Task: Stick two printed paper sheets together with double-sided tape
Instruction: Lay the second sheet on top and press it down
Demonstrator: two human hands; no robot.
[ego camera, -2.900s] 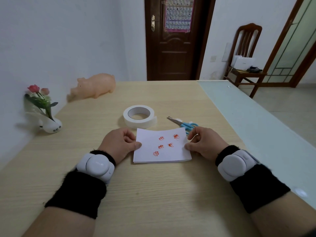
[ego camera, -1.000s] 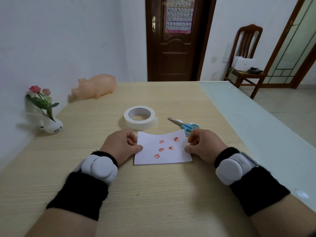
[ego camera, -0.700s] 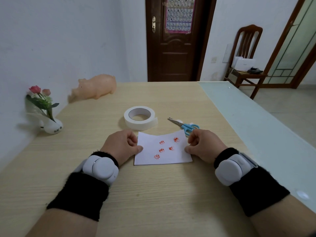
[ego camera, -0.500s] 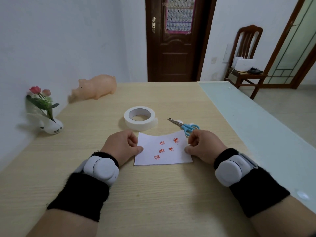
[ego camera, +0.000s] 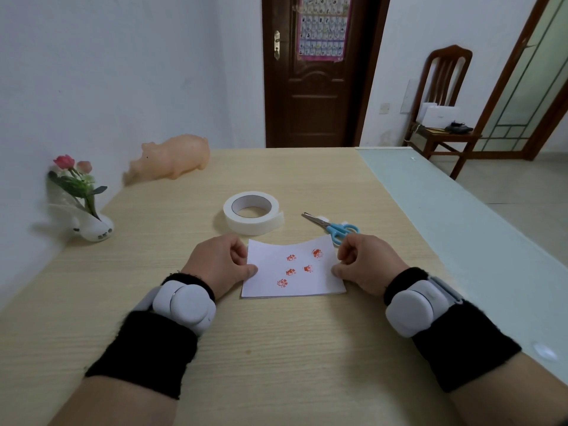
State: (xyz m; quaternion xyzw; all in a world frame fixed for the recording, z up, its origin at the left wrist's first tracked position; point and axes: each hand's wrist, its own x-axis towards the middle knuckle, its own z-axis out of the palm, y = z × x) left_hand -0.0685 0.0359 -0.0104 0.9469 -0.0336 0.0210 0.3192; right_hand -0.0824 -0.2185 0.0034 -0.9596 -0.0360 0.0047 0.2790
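A white paper sheet (ego camera: 292,272) with several small red prints lies flat on the wooden table (ego camera: 276,348); a second edge shows under its near side. My left hand (ego camera: 219,264) pinches its left edge with curled fingers. My right hand (ego camera: 364,261) pinches its right edge the same way. Beyond the sheet lies a white roll of double-sided tape (ego camera: 252,216) with a short loose end. Blue-handled scissors (ego camera: 333,226) lie to the right of the roll, partly behind my right hand.
A pink toy pig (ego camera: 172,161) stands at the far left by the wall. A small white vase with flowers (ego camera: 83,204) sits at the left edge. A pale glass strip (ego camera: 461,229) runs along the table's right side. A wooden chair (ego camera: 442,109) stands beyond.
Both hands and the sheet have stayed almost still; the sheet's far edge has bowed slightly compared with the earliest frame.
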